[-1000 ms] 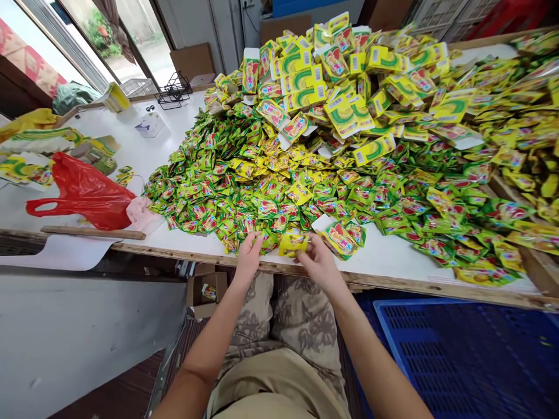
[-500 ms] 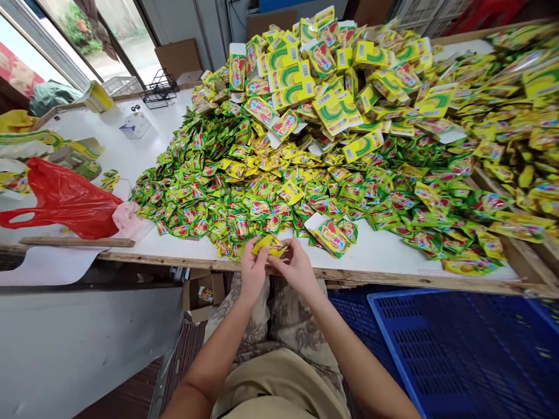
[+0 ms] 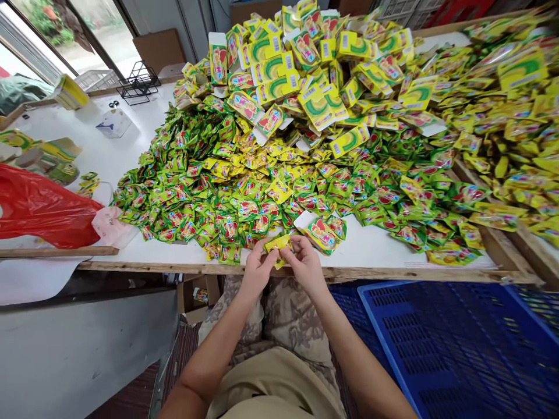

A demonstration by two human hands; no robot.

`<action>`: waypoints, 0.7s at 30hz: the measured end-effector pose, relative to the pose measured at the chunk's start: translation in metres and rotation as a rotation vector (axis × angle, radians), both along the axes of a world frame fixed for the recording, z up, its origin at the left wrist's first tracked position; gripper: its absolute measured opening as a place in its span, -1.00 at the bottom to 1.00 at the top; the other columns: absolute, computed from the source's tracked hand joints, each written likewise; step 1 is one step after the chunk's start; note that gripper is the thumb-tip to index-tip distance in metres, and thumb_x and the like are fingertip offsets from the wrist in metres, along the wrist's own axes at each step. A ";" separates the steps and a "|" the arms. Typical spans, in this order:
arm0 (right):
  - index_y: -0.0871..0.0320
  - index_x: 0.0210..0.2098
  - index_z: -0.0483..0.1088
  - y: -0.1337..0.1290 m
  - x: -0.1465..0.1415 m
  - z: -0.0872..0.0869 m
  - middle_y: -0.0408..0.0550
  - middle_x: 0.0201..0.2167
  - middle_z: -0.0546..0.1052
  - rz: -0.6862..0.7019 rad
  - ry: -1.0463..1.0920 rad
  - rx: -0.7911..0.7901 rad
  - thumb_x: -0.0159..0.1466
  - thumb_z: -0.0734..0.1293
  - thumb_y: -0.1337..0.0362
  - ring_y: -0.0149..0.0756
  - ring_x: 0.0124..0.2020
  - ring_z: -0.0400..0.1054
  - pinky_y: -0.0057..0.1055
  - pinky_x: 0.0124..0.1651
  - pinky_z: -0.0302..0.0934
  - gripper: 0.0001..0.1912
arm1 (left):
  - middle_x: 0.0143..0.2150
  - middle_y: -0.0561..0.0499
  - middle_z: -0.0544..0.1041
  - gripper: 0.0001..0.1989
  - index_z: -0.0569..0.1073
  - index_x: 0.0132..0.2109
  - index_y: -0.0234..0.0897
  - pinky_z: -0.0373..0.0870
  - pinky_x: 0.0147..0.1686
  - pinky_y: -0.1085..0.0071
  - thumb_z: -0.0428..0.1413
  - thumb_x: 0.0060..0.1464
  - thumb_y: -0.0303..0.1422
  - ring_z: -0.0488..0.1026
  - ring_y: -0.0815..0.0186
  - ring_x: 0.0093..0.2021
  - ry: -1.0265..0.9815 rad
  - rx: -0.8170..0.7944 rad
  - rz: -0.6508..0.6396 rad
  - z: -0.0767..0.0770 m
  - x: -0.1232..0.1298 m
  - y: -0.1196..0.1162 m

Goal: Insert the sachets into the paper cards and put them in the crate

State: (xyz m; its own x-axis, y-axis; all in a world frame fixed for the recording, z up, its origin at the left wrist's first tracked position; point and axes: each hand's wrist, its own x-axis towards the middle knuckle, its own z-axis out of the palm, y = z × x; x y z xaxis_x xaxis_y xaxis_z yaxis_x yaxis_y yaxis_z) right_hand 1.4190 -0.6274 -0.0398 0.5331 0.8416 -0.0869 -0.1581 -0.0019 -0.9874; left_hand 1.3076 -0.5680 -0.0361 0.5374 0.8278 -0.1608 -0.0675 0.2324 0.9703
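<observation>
At the table's front edge, my left hand (image 3: 259, 265) and my right hand (image 3: 304, 262) are both closed on a small yellow candy packet (image 3: 278, 242). Thumbs press on its near face while the fingers curl behind it, so part of it is hidden. Just beyond my right hand lies a flat box (image 3: 319, 233) with a white flap up and a fruit print. Behind my hands spreads a heap of green packets (image 3: 192, 192), with a band of yellow packets (image 3: 262, 157) across it. Further back is a pile of yellow-green cardboard boxes (image 3: 279, 75).
A red plastic bag (image 3: 48, 209) lies at the left, near a wooden strip (image 3: 56, 252). A black wire rack (image 3: 138, 84) stands at the back left. Wooden dividers (image 3: 498, 244) border more yellow packets at right. Below are a blue crate (image 3: 419, 349) and a cardboard box (image 3: 187, 297).
The view has shifted, so the table's things sit further left. Both hands still hold the yellow packet, now turned more upright, with the thumbs brought together on its front.
</observation>
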 end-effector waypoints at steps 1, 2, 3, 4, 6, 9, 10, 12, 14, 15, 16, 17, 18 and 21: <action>0.05 -0.17 0.28 0.001 -0.001 -0.001 -0.09 -0.27 0.53 -0.007 0.008 0.002 0.17 0.40 -0.02 -0.23 -0.28 0.43 -0.33 -0.25 0.35 -0.62 | -0.24 -0.02 0.53 -0.65 0.50 -0.13 -0.28 0.37 -0.20 0.42 0.15 0.10 -0.09 0.43 0.31 -0.26 -0.004 -0.021 -0.015 -0.002 0.000 0.001; 0.05 -0.16 0.27 0.001 -0.001 -0.002 -0.09 -0.26 0.52 -0.012 -0.008 -0.003 0.18 0.39 -0.02 -0.24 -0.28 0.43 -0.34 -0.26 0.35 -0.62 | -0.30 0.00 0.52 -0.65 0.52 -0.20 -0.30 0.36 -0.24 0.42 0.14 0.10 -0.07 0.41 0.33 -0.31 -0.010 -0.045 -0.018 -0.004 -0.001 0.002; 0.05 -0.16 0.27 0.002 -0.002 -0.002 -0.09 -0.26 0.51 -0.018 -0.044 -0.015 0.19 0.39 -0.02 -0.24 -0.28 0.42 -0.35 -0.27 0.34 -0.62 | -0.35 0.01 0.51 -0.63 0.52 -0.26 -0.31 0.35 -0.27 0.43 0.13 0.11 -0.05 0.38 0.34 -0.35 -0.019 -0.067 -0.011 -0.006 -0.001 0.003; 0.06 -0.16 0.28 0.002 -0.003 -0.003 -0.08 -0.26 0.50 -0.028 -0.095 -0.034 0.19 0.38 -0.02 -0.24 -0.29 0.40 -0.35 -0.28 0.33 -0.62 | -0.38 0.02 0.50 -0.62 0.52 -0.29 -0.31 0.33 -0.29 0.43 0.12 0.11 -0.03 0.37 0.35 -0.37 -0.029 -0.085 0.002 -0.008 -0.001 0.004; 0.08 -0.16 0.31 0.003 -0.002 -0.003 -0.08 -0.28 0.46 -0.066 -0.235 -0.079 0.19 0.38 -0.01 -0.25 -0.32 0.37 -0.37 -0.33 0.29 -0.64 | -0.39 0.03 0.49 -0.61 0.52 -0.30 -0.30 0.33 -0.30 0.44 0.12 0.10 -0.03 0.36 0.37 -0.39 -0.048 -0.106 0.012 -0.008 -0.002 0.005; 0.10 -0.18 0.36 0.001 0.001 -0.001 -0.07 -0.30 0.42 -0.121 -0.441 -0.089 0.19 0.39 0.04 -0.26 -0.36 0.30 -0.37 -0.38 0.22 -0.68 | -0.35 0.02 0.53 -0.66 0.54 -0.22 -0.30 0.35 -0.23 0.42 0.18 0.06 -0.09 0.40 0.34 -0.33 -0.041 -0.072 -0.041 -0.001 -0.004 0.006; 0.10 -0.17 0.38 0.001 0.002 -0.001 -0.07 -0.30 0.40 -0.133 -0.486 -0.072 0.20 0.40 0.06 -0.25 -0.35 0.29 -0.36 -0.37 0.21 -0.69 | -0.33 0.01 0.55 -0.67 0.54 -0.21 -0.30 0.36 -0.19 0.41 0.21 0.04 -0.10 0.42 0.31 -0.30 -0.038 -0.053 -0.064 0.002 -0.005 0.006; 0.09 -0.13 0.40 0.000 0.004 -0.001 -0.07 -0.32 0.39 -0.135 -0.514 -0.030 0.21 0.39 0.08 -0.24 -0.33 0.28 -0.34 -0.33 0.22 -0.69 | -0.33 0.00 0.55 -0.67 0.54 -0.23 -0.30 0.37 -0.18 0.39 0.22 0.02 -0.11 0.43 0.30 -0.29 -0.026 -0.035 -0.085 0.005 -0.007 0.007; 0.08 -0.09 0.41 -0.001 0.006 -0.002 -0.08 -0.32 0.37 -0.126 -0.478 0.001 0.20 0.41 0.07 -0.24 -0.31 0.28 -0.32 -0.30 0.24 -0.66 | -0.38 0.02 0.54 -0.65 0.52 -0.30 -0.32 0.38 -0.24 0.40 0.19 0.05 -0.07 0.42 0.33 -0.35 -0.016 -0.049 -0.071 0.003 -0.009 0.006; 0.08 -0.09 0.41 -0.001 0.008 -0.003 -0.09 -0.33 0.36 -0.125 -0.448 0.008 0.18 0.42 0.06 -0.24 -0.31 0.28 -0.31 -0.28 0.26 -0.63 | -0.38 0.02 0.53 -0.64 0.51 -0.33 -0.32 0.38 -0.25 0.40 0.17 0.07 -0.05 0.42 0.34 -0.36 -0.019 -0.067 -0.061 0.000 -0.009 0.006; 0.08 -0.09 0.42 -0.001 0.009 -0.003 -0.09 -0.33 0.35 -0.126 -0.411 0.006 0.16 0.44 0.04 -0.24 -0.32 0.28 -0.30 -0.28 0.27 -0.61 | -0.36 0.01 0.54 -0.62 0.51 -0.33 -0.33 0.39 -0.25 0.40 0.16 0.07 -0.04 0.43 0.33 -0.35 -0.036 -0.094 -0.052 -0.002 -0.009 0.006; 0.08 -0.11 0.42 -0.002 0.010 -0.003 -0.10 -0.34 0.36 -0.128 -0.367 -0.005 0.12 0.46 0.02 -0.25 -0.34 0.28 -0.30 -0.29 0.29 -0.58 | -0.33 -0.01 0.56 -0.60 0.51 -0.31 -0.33 0.41 -0.23 0.38 0.17 0.06 -0.02 0.45 0.32 -0.31 -0.064 -0.127 -0.040 -0.004 -0.009 0.005; 0.08 -0.14 0.41 -0.002 0.011 -0.002 -0.11 -0.36 0.36 -0.129 -0.313 -0.023 0.08 0.48 0.00 -0.25 -0.36 0.28 -0.30 -0.32 0.30 -0.56 | -0.27 -0.03 0.57 -0.59 0.52 -0.28 -0.32 0.42 -0.20 0.36 0.18 0.03 0.00 0.48 0.29 -0.26 -0.097 -0.164 -0.023 -0.006 -0.009 0.005; 0.06 -0.25 0.34 -0.005 0.008 0.003 -0.17 -0.45 0.38 -0.164 -0.091 -0.052 0.03 0.49 -0.03 -0.28 -0.46 0.28 -0.32 -0.43 0.32 -0.56 | -0.16 -0.08 0.59 -0.54 0.52 -0.19 -0.29 0.46 -0.10 0.28 0.22 -0.04 0.03 0.51 0.21 -0.13 -0.191 -0.250 0.075 -0.007 -0.005 0.002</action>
State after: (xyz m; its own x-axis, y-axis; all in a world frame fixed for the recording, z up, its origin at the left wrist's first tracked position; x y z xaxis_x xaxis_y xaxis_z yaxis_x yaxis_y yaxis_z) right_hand 1.4273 -0.6319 -0.0365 0.6707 0.7381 -0.0733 -0.0703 -0.0351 -0.9969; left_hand 1.3025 -0.5661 -0.0428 0.5162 0.8141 -0.2661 -0.2691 0.4491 0.8520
